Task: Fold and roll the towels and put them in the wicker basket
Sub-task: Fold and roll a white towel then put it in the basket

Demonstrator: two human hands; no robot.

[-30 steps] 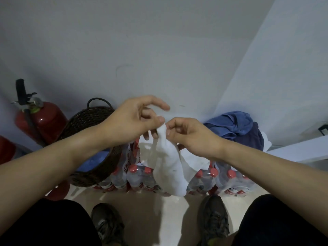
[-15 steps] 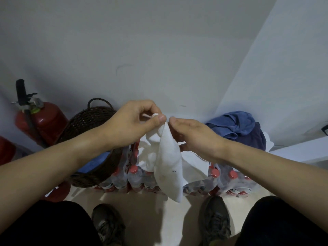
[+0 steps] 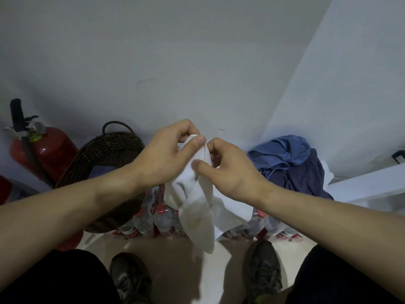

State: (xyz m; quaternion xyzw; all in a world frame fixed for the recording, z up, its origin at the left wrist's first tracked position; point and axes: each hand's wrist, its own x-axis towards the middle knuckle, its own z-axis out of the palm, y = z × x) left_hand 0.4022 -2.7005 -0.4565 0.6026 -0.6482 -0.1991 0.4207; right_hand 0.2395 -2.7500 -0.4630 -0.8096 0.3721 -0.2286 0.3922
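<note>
— From up at head height, what have they got hold of?

— A white towel. Both hands are close together, nearly touching, at its top edge. The left hand pinches the cloth between thumb and curled fingers; the right hand grips it just beside, thumb pressed on the front of the fabric.

— And the rest of it?

— It hangs straight down from the hands, long axis vertical, bunched and twisted, its lower end in the air above the floor between the two shoes. No roll in it that I can see, so I'd say the folding has hardly begun.

— Where does it have to go?

— The wicker basket sits to the left and a little beyond the hands, tilted, resting against the packs of bottled water. The left hand is the nearer one to it. Something bluish lies inside, but I can't tell what.

— Anything else waiting?

— A heap of blue towels to the right, on the far side of the right hand. A red fire extinguisher stands beyond the basket, by the wall.

— Changed since a moment ago?

— Half a second back the right hand's fingers were laid out straighter along the edge; now they've curled in and the thumb has come down onto the cloth. The left hand has closed tighter too, and the towel looks more gathered and narrower below them. Basket and blue heap haven't shifted.
</note>
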